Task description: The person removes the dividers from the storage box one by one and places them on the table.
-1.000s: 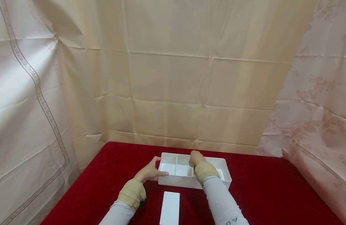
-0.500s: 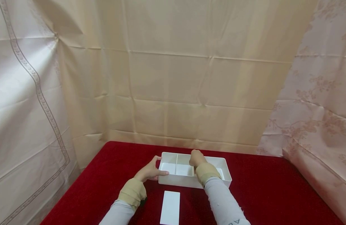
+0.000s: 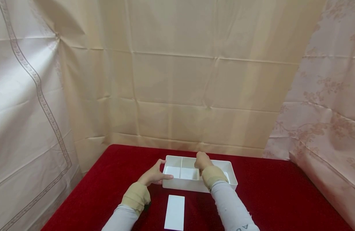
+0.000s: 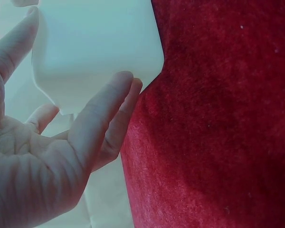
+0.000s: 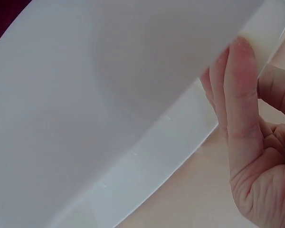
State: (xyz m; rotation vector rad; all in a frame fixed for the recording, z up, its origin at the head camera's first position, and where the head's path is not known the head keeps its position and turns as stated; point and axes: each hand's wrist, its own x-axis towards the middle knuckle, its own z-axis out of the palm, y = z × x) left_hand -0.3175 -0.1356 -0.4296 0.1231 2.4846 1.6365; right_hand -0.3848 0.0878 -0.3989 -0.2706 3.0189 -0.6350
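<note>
A long white box (image 3: 183, 185) with an open top lies across the red cloth. My left hand (image 3: 153, 175) grips its left end, thumb at the front wall and fingers round the end. In the left wrist view, fingertips press on the white box (image 4: 99, 38). My right hand (image 3: 202, 160) reaches down into the box and pinches a white divider (image 3: 198, 174), mostly hidden by the hand. Another thin divider (image 3: 181, 167) stands upright left of it. In the right wrist view, the right hand's fingers (image 5: 242, 90) go behind the box wall (image 5: 85, 95).
A flat white rectangular piece (image 3: 174, 212) lies on the red cloth (image 3: 281, 192) in front of the box, between the forearms. Beige curtains (image 3: 177, 80) hang behind the table, with patterned drapes at both sides.
The right hand shifts very slightly within the box, still at the divider. The left hand keeps its grip on the box's end. The flat white piece stays put.
</note>
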